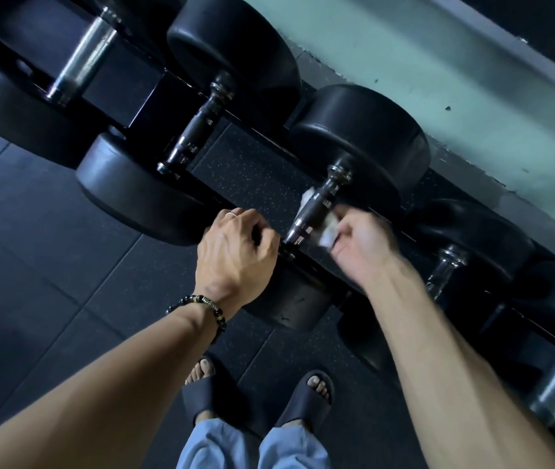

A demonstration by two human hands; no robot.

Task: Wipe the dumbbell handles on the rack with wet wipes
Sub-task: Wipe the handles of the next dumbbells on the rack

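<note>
Your blurred right hand [357, 242] pinching a crumpled white wet wipe [328, 231] against the knurled steel dumbbell handle [313, 208], your left hand [235, 252] curled over the near black rubber dumbbell head [289, 299], fingertips hidden, grip unclear.

Black rack [306, 257] with round-headed dumbbells [343, 170] side by side, on dark speckled rubber floor [49, 252].

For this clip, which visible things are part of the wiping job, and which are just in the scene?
Part of the job:
- wet wipe, wrapped round the handle and held by the right hand
- dumbbell handle being wiped
- left hand, resting at that dumbbell's near end
- neighbouring handle on the rack

Just in the scene:
- bead bracelet
- slippers
- rubber floor tiles
</note>
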